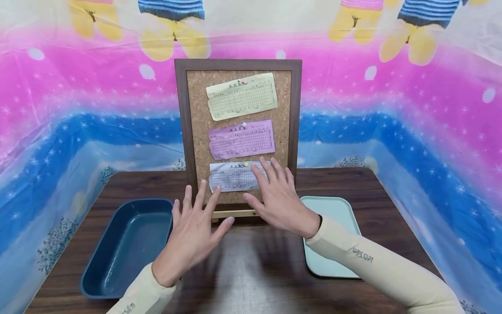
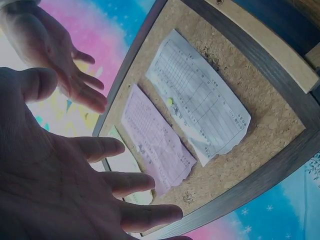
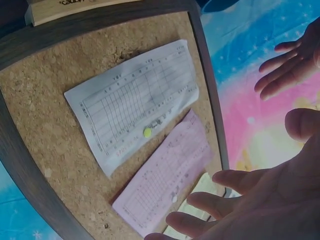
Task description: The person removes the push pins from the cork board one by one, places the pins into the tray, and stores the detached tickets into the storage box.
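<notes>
White slip (image 1: pixel 230 178) hangs heading-up, long axis nearly level, left hand (image 1: pixel 194 233) and right hand (image 1: pixel 279 203) spread wide.

Two forearms (image 1: pixel 384 268) in cream, dark-lettered fabric sleeves (image 1: pixel 147 290) reach toward the far edge of the dark wood-grain surface (image 1: pixel 243 301); the bare left hand (image 1: pixel 194 233) and bare right hand (image 1: pixel 278 198) hover apart, fingers spread and extended, thumbs out.

"LetsSlim" on right sleeve (image 1: pixel 382 265), partial "Slim" on left sleeve (image 1: pixel 146 291)
</notes>
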Demonstrator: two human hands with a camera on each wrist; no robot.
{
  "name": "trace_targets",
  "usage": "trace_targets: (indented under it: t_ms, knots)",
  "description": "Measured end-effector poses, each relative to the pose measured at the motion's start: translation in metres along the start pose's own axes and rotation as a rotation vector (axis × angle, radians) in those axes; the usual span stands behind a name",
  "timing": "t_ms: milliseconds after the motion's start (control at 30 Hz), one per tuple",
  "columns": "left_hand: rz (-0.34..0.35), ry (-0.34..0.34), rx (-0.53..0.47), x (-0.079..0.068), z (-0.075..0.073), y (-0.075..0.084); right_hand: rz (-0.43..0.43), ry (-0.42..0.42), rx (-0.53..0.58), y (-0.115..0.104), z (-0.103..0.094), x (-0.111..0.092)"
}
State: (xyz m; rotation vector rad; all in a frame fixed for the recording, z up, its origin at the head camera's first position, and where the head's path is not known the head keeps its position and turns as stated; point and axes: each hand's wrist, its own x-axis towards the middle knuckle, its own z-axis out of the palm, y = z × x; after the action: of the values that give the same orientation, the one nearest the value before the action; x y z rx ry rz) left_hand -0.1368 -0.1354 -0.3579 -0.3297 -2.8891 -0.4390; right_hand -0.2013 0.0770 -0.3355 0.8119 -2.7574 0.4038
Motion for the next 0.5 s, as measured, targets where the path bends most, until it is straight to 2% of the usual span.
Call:
trace_targets:
  t_ms: [133, 367, 500]
  knots:
    - [-0.007, 0.020, 0.006, 0.002, -0.006, -0.002, -0.007, 0.015, -0.008, 0.001, -0.004, 0.003]
    - [-0.018, 0.114, -0.042, 0.005, -0.019, -0.004, -0.014, 0.025, -0.020, 0.000, -0.011, 0.005]
    - [-0.018, 0.129, -0.042, 0.007, -0.023, -0.003, -0.027, 0.052, -0.011, 0.000, -0.019, 0.006]
